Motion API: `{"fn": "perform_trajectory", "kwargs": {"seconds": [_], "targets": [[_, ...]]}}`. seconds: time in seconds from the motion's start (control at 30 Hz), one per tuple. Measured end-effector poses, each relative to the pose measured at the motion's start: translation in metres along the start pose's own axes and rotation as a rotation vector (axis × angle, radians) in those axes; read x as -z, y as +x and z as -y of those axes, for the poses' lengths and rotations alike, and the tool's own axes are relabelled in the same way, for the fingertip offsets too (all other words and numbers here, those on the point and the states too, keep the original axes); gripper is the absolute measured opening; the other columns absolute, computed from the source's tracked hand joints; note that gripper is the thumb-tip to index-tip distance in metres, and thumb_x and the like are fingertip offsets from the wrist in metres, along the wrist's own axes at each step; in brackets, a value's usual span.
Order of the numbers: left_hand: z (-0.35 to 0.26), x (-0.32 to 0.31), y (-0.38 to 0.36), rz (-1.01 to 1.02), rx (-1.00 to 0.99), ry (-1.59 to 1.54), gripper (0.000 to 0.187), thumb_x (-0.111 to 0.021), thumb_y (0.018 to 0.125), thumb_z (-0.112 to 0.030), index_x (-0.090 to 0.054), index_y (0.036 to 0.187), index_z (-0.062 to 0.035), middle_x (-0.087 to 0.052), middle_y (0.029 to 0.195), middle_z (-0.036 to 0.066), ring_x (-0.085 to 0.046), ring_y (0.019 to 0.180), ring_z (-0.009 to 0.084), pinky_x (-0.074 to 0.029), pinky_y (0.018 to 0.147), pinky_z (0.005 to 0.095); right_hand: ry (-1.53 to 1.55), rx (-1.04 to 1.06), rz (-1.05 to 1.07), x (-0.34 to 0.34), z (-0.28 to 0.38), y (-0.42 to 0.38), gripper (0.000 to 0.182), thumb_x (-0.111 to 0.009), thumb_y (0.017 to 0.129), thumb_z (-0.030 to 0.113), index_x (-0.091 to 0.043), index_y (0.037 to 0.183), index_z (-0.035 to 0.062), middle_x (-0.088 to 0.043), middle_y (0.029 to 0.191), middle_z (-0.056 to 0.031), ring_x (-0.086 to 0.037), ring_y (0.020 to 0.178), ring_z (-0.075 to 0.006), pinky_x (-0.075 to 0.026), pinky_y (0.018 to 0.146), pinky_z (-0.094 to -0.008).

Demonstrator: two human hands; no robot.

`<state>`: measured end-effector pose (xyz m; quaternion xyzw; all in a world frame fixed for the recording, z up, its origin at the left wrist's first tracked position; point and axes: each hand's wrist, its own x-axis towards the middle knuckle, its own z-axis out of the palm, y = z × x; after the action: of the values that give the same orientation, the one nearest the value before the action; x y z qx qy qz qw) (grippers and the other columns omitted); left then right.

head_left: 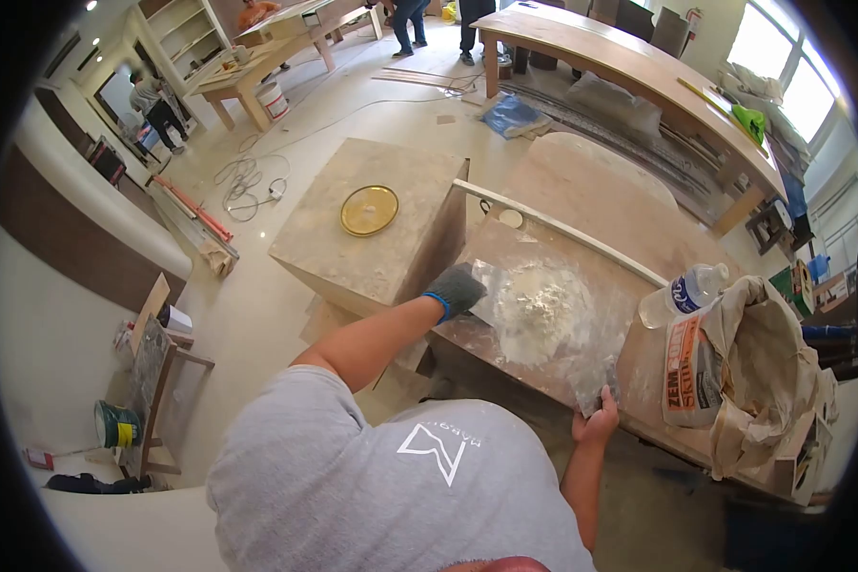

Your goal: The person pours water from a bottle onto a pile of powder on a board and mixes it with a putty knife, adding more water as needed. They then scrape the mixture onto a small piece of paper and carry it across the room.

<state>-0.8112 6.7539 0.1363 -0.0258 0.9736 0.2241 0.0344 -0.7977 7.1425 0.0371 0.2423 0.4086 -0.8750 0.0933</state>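
A heap of off-white powder lies spread on a dusty wooden board in front of me. My left hand, in a grey glove, is closed on a flat metal scraper at the heap's left edge. Bare, my right hand grips a second flat scraper, powder-smeared, near the board's front edge. To the right of the powder a clear plastic bottle with a blue label stands against an open paper sack with orange lettering.
A dusty box at left carries a round gold lid. A pale strip runs along the board's far side. Loose cable lies on the floor. Long wooden tables and several people are farther back.
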Motion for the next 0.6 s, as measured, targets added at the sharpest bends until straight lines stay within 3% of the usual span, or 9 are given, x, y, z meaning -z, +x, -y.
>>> {"fn": "perform_trajectory", "kwargs": {"seconds": [0.07, 0.17, 0.23, 0.27, 0.33, 0.37, 0.43, 0.57, 0.6], "targets": [[0.012, -0.03, 0.028, 0.175, -0.173, 0.356, 0.04, -0.065, 0.086, -0.03, -0.067, 0.106, 0.0039, -0.066, 0.105, 0.028, -0.063, 0.103, 0.044, -0.05, 0.092, 0.0467, -0.017, -0.005, -0.004, 0.002, -0.001, 0.001, 0.026, -0.058, 0.097, 0.022, -0.059, 0.12, 0.0116, -0.067, 0.104, -0.0012, -0.066, 0.086, -0.0198, -0.046, 0.054, -0.032], [-0.012, -0.049, 0.059, 0.092, -0.211, 0.237, 0.038, -0.065, 0.085, -0.029, -0.067, 0.107, 0.0026, -0.066, 0.106, 0.027, -0.064, 0.103, 0.0438, -0.05, 0.092, 0.0477, -0.042, -0.019, 0.005, 0.002, 0.0, 0.001, 0.024, -0.058, 0.097, 0.022, -0.06, 0.119, 0.0121, -0.067, 0.103, -0.0008, -0.066, 0.085, -0.0194, -0.045, 0.053, -0.0325], [-0.025, -0.039, 0.059, -0.02, -0.085, -0.019, 0.035, -0.065, 0.086, -0.028, -0.069, 0.103, 0.0018, -0.066, 0.102, 0.025, -0.063, 0.102, 0.0436, -0.05, 0.091, 0.0479, -0.056, -0.028, -0.014, -0.005, 0.004, -0.003, 0.024, -0.058, 0.097, 0.022, -0.06, 0.118, 0.0122, -0.067, 0.103, -0.0007, -0.066, 0.084, -0.0191, -0.044, 0.052, -0.0327], [-0.034, -0.033, 0.056, -0.072, -0.024, -0.148, 0.034, -0.064, 0.086, -0.028, -0.069, 0.101, 0.0014, -0.067, 0.101, 0.025, -0.063, 0.101, 0.0435, -0.05, 0.09, 0.0481, -0.052, -0.032, 0.027, -0.002, 0.004, -0.002, 0.024, -0.058, 0.097, 0.021, -0.06, 0.118, 0.0101, -0.067, 0.105, -0.0031, -0.067, 0.087, -0.0205, -0.049, 0.059, -0.0345], [-0.028, 0.003, 0.034, -0.08, -0.031, -0.058, 0.032, -0.064, 0.085, -0.028, -0.069, 0.098, 0.0007, -0.067, 0.099, 0.024, -0.063, 0.101, 0.0434, -0.05, 0.09, 0.0484, -0.042, -0.038, 0.108, 0.008, 0.006, 0.002, 0.026, -0.059, 0.096, 0.018, -0.058, 0.119, 0.0059, -0.066, 0.109, -0.0077, -0.068, 0.094, -0.0233, -0.058, 0.072, -0.0381], [-0.021, 0.018, 0.029, -0.087, -0.039, -0.006, 0.031, -0.065, 0.085, -0.028, -0.069, 0.097, 0.0004, -0.067, 0.097, 0.024, -0.063, 0.101, 0.0433, -0.05, 0.089, 0.0486, -0.035, -0.027, 0.074, 0.004, 0.005, 0.001, 0.025, -0.059, 0.097, 0.019, -0.059, 0.119, 0.0076, -0.067, 0.107, -0.0055, -0.068, 0.091, -0.0219, -0.054, 0.066, -0.0358], [0.011, -0.003, 0.037, 0.123, -0.165, 0.251, 0.032, -0.066, 0.082, -0.028, -0.069, 0.097, 0.0005, -0.067, 0.103, 0.025, -0.063, 0.105, 0.0425, -0.05, 0.091, 0.0482, -0.032, -0.017, 0.005, -0.005, 0.003, -0.005, 0.025, -0.057, 0.097, 0.022, -0.06, 0.119, 0.011, -0.067, 0.103, -0.0011, -0.067, 0.084, -0.0189, -0.046, 0.052, -0.0313], [0.002, -0.041, 0.066, 0.244, -0.288, 0.384, 0.032, -0.066, 0.079, -0.026, -0.069, 0.098, 0.0005, -0.067, 0.114, 0.026, -0.063, 0.109, 0.0417, -0.049, 0.094, 0.0474, -0.036, -0.014, 0.029, 0.001, 0.0, 0.0, 0.025, -0.057, 0.098, 0.022, -0.06, 0.12, 0.0096, -0.067, 0.104, -0.002, -0.067, 0.085, -0.0195, -0.047, 0.053, -0.0321], [-0.019, -0.039, 0.067, 0.209, -0.162, 0.215, 0.031, -0.064, 0.08, -0.024, -0.069, 0.098, 0.0008, -0.066, 0.114, 0.026, -0.062, 0.109, 0.0421, -0.049, 0.095, 0.0475, -0.042, -0.014, 0.025, -0.001, 0.001, -0.002, 0.025, -0.056, 0.098, 0.021, -0.06, 0.12, 0.0092, -0.067, 0.104, -0.0022, -0.067, 0.085, -0.0196, -0.047, 0.053, -0.0324]]}}
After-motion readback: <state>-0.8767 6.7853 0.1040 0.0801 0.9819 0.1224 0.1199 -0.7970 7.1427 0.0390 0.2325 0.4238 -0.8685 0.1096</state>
